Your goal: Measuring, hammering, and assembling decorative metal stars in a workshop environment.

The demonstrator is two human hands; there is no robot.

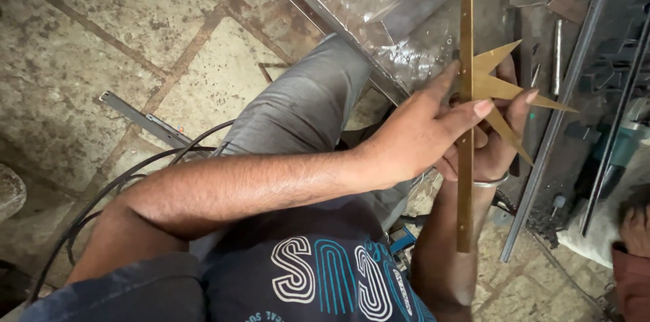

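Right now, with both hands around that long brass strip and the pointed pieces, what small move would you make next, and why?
Probably nudge the pointed brass pieces square against the brass strip. The left hand presses its fingers across the strip, the right hand backs it from behind, and the points fan out unevenly to one side, so a small alignment seems sensible before anything else.

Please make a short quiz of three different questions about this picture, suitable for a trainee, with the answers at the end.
1. True or false: both hands hold the long flat brass-coloured metal strip.
2. What is fixed at the strip near the fingertips of the left hand? A) pointed brass-coloured star-like pieces B) a wooden handle C) a red cable
3. What does the right hand wear at the wrist?

Key
1. True: the left hand grips it from the front, the right hand from behind.
2. A: the pointed brass-coloured star-like pieces fan out to the right.
3. A thin silver-coloured metal bangle.
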